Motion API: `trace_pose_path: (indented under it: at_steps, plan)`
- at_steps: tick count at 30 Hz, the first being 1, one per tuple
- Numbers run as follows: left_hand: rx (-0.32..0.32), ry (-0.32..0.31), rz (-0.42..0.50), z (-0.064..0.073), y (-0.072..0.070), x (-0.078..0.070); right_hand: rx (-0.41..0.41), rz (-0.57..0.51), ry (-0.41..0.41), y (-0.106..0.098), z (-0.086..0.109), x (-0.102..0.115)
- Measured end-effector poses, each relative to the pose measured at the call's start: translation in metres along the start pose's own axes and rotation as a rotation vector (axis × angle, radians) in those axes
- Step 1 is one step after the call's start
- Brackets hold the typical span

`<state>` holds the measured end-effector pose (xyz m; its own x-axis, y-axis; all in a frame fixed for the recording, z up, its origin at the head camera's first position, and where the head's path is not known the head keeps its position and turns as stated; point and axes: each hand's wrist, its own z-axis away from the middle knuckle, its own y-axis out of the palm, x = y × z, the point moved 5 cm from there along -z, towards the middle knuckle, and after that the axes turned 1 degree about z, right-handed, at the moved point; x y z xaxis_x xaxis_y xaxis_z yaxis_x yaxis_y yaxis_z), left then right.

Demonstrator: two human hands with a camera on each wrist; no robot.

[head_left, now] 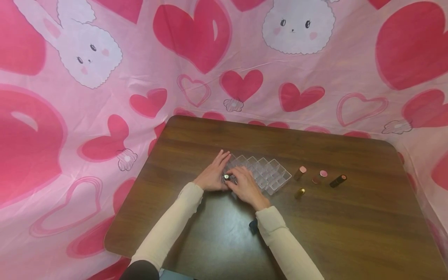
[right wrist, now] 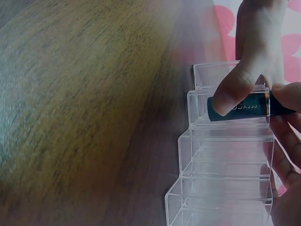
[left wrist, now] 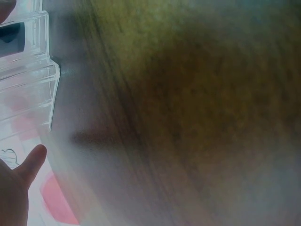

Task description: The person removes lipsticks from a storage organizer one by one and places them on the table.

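A clear stepped lipstick organizer [head_left: 280, 182] stands mid-table. My right hand [head_left: 245, 187] pinches the upper end of a dark green lipstick tube [right wrist: 251, 107], which is upright at one of the organizer's left compartments. My left hand [head_left: 214, 173] lies along the left end of the organizer, fingers extended. In the right wrist view its thumb overlaps the tube; whether it touches tube or clear wall, I cannot tell. The left wrist view has the dark tube [left wrist: 11, 40] within the clear plastic, with the left hand [left wrist: 14, 188] partly cut off.
Right of the organizer stand a pink-topped lipstick [head_left: 300, 173], another pink-topped one [head_left: 320, 177], a black one [head_left: 338, 180] and a small gold one [head_left: 300, 193]. A dark object [head_left: 253, 226] is partly hidden by the right sleeve. Patterned pink fabric [head_left: 241, 46] hangs behind the table.
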<state>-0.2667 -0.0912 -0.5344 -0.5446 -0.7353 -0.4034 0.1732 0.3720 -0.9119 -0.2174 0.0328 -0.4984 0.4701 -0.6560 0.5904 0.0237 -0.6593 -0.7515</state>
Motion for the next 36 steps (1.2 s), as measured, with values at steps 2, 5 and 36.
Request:
trace_pose_path:
  at_steps: [2,5,36]
  plan:
    - [0.002,-0.003,0.006,0.000,0.000,0.000,-0.003,-0.002,0.003,0.000,0.000,0.000]
    - [0.003,-0.006,0.010,0.000,0.000,0.000,-0.004,-0.005,0.002,-0.001,0.000,0.001]
    - [0.017,-0.012,0.005,0.000,0.000,0.000,-0.106,-0.012,-0.019,-0.011,0.000,0.005]
